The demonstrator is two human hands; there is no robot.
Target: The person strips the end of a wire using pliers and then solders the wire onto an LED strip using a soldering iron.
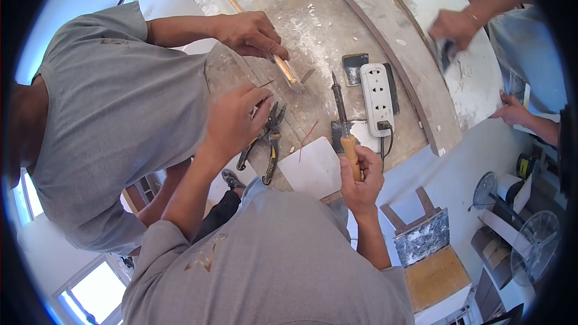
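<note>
My right hand is wrapped round the wooden handle of a soldering iron, its tip pointing away across the worktable. My left hand is closed in a pinch above the table; what its fingertips hold, if anything, is too small to make out. Just right of it lie pliers with yellow and black handles. A thin red wire and a white sheet are between my hands. Beyond my left hand, another person's hand grips a clear strip with an orange line.
A white power strip with a black plug stands right of the iron, beside dark flat pieces. A curved board crosses the table. At the right, a person's hand rubs a white board. A chair stands below.
</note>
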